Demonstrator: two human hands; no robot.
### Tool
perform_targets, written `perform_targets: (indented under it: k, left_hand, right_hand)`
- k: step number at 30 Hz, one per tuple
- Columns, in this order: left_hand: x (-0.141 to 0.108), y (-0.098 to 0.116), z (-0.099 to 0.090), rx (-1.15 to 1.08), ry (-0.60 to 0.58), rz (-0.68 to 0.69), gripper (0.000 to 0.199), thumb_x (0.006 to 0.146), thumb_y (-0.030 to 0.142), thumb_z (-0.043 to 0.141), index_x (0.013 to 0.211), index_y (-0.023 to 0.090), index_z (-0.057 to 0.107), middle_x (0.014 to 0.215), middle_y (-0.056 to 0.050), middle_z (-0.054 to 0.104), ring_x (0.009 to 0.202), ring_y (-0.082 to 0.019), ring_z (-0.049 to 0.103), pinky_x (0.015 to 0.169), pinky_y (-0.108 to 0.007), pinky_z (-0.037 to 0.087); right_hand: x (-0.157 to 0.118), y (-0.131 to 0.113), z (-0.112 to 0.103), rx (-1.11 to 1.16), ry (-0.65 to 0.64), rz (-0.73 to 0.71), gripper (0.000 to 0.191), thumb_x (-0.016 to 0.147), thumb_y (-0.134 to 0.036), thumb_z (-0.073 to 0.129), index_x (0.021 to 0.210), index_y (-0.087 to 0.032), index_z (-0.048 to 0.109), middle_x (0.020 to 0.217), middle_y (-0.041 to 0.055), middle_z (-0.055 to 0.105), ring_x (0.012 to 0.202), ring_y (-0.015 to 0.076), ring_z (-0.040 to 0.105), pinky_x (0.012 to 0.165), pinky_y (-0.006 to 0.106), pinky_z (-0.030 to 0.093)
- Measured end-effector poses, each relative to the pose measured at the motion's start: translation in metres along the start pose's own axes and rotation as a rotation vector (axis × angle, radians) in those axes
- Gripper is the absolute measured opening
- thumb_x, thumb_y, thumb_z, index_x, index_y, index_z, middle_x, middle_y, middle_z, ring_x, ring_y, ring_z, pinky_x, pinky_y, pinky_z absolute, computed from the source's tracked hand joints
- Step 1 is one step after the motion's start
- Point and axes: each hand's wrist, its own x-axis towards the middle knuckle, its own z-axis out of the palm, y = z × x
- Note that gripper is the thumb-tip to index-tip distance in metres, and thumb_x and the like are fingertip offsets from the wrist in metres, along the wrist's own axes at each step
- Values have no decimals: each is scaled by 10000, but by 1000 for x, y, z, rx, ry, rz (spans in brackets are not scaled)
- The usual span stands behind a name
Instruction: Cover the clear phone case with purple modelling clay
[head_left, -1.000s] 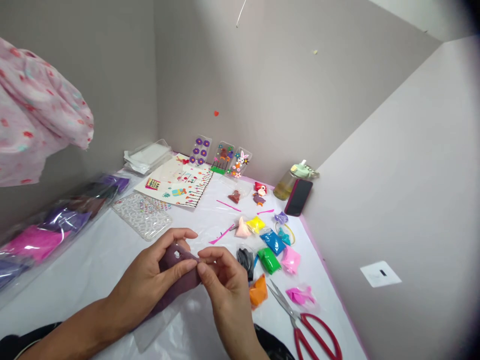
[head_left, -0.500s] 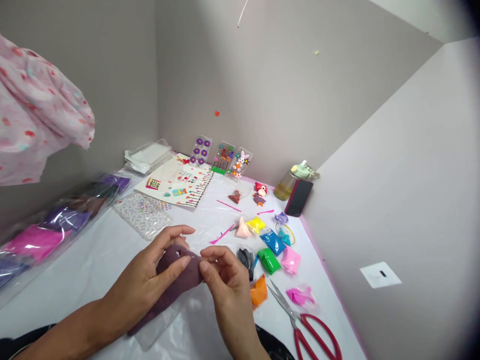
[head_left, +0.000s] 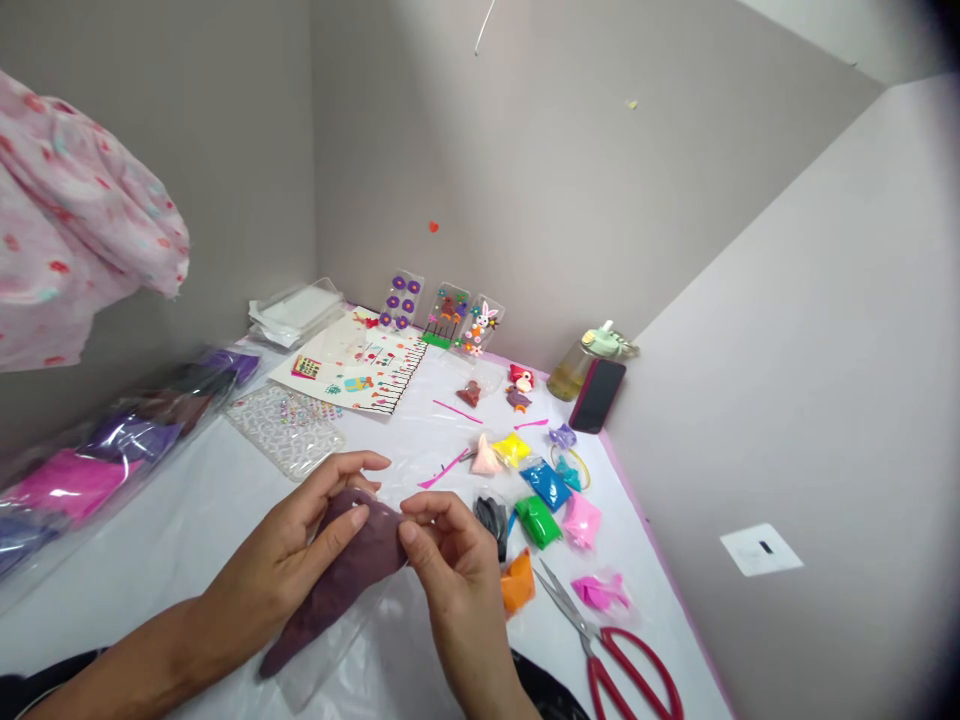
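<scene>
Mauve piece [head_left: 337,590] in my two bare hands, low and left of centre over the white-covered table [head_left: 187,530]. It slants from my right fingertips down toward my left forearm, with a clear plastic sheet [head_left: 300,690] showing along its lower edge. My left hand [head_left: 300,545] grips its upper left part, thumb flat on the near face and fingers behind; the index finger arches above, apart from the thumb. My right hand [head_left: 454,565] pinches its right edge, thumb and index finger closed upon it.

Right of my right hand lie the orange packet [head_left: 517,582], black packet [head_left: 491,522], green packet [head_left: 538,522] and blue packet [head_left: 546,484], with the yellow packet [head_left: 511,449] beyond. The red-handled scissors [head_left: 586,630] lie near the orange packet, blades slightly parted and pointing away from me. A pink tool [head_left: 444,468] rests beyond my hands. Farther back, the dark-screened phone [head_left: 598,396] leans against the bottle [head_left: 571,375]; at left of centre, a decorated sheet [head_left: 352,365] lies beyond the patterned clear panel [head_left: 289,435].
</scene>
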Motion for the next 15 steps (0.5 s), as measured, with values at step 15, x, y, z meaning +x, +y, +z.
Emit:
perform_targets:
  k: [15]
  left_hand:
    - [5, -5, -1, -82, -38, -63, 348, 976, 479, 574, 1291, 338, 534, 1061, -16, 679, 1041, -233, 661, 779, -270, 531]
  right_hand:
    - [1, 1, 0, 4, 18, -8, 244, 772, -397, 813, 879, -201, 716, 687, -20, 594, 615, 125, 494, 573, 237, 398]
